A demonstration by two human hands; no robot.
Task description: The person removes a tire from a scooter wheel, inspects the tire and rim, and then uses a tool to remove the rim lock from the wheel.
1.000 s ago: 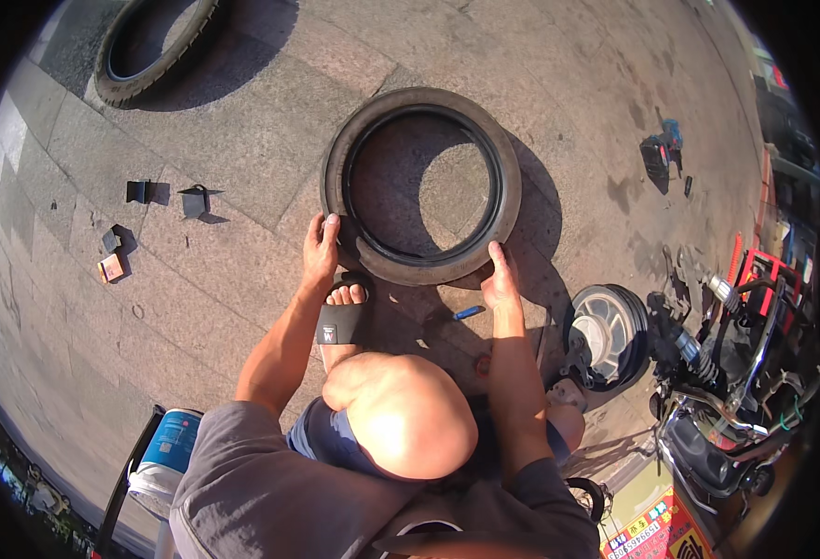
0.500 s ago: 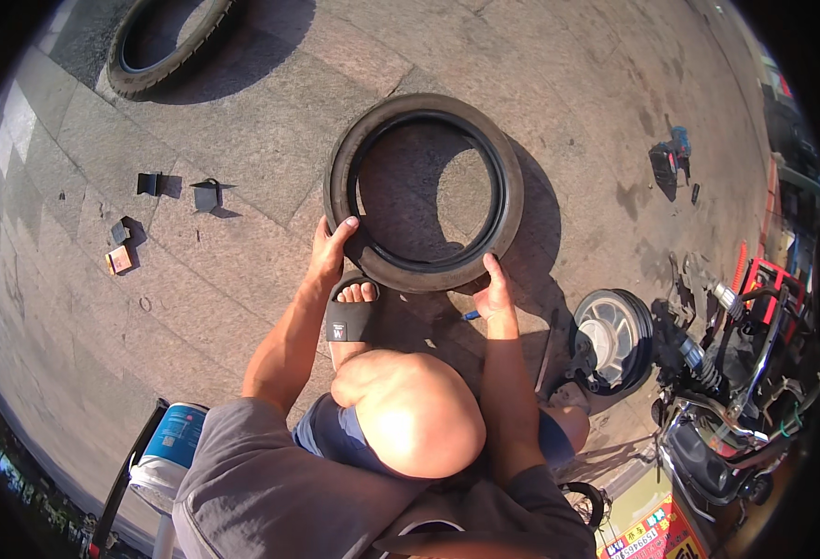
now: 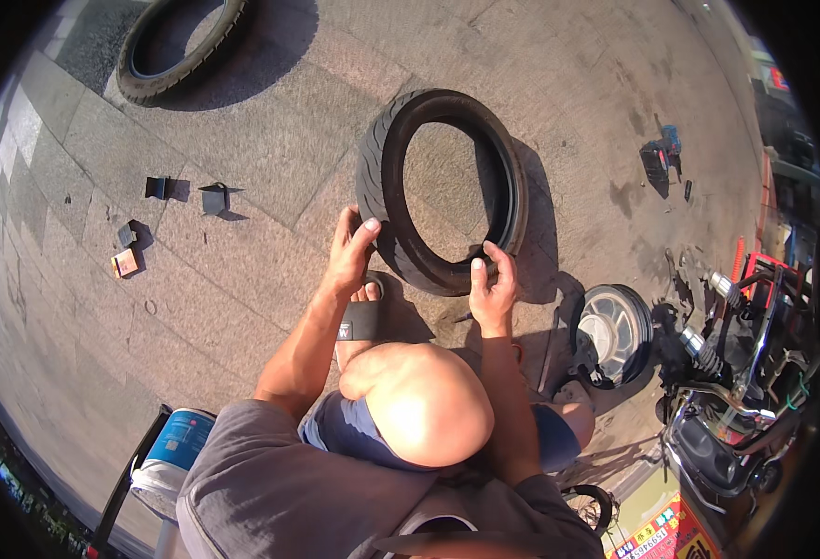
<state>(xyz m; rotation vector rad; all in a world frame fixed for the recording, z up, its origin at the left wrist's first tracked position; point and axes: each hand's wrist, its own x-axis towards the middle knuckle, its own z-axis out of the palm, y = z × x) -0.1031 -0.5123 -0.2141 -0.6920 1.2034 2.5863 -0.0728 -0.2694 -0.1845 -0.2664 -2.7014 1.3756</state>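
A black scooter tyre [image 3: 393,177] is in front of me, tilted so that its grooved tread shows along the left side. My left hand [image 3: 352,250] grips its lower left, thumb over the sidewall and fingers round the tread. At the lower right edge, my right hand [image 3: 494,291] holds the tyre with thumb and fingers curled at the bead. There is no wheel inside this tyre; the paving shows through its opening. My sandalled foot [image 3: 362,317] is just below the tyre, between my arms.
Another tyre [image 3: 154,91] is at the far left. Small dark boxes [image 3: 214,198] and an orange box [image 3: 125,264] lie left. A blue-black power tool [image 3: 657,163] is at the right. A wheel with a tyre [image 3: 606,335] sits by a partly dismantled scooter [image 3: 731,410]. A bucket [image 3: 175,438] stands lower left.
The tyre has been turned and tilted, bringing its tread into view on the left, and it has shifted slightly right. My right fingers have come up onto its lower edge.
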